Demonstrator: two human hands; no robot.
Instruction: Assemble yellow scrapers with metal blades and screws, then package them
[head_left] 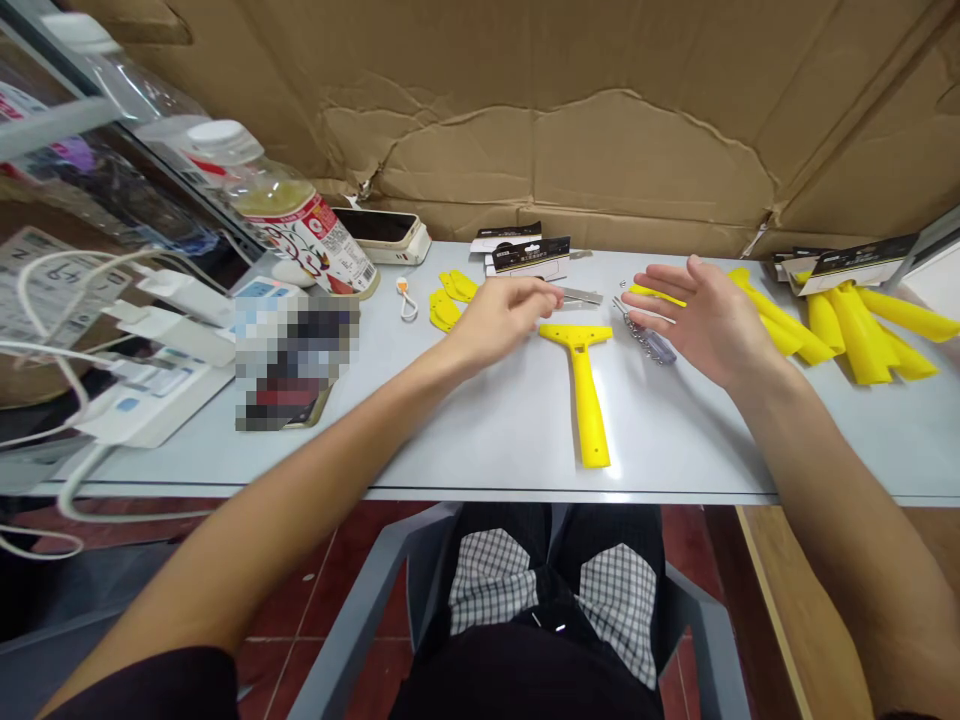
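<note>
the left hand (499,322), fingers curled, is beside thin metal strips (585,297) (whether it grips one is unclear). the right hand (709,322) spreads open near a translucent-handled tool (660,347). between them a yellow t-shaped handle (588,405) lies on the pale table (487,440).

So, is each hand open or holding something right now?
Left hand: fingers curled by the metal strips; grip cannot be told.
Right hand: open, holding nothing visible.

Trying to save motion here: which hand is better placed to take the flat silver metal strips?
Probably your left hand: its fingers are right by the metal strips. Your right hand is open, farther off to the side.
</note>
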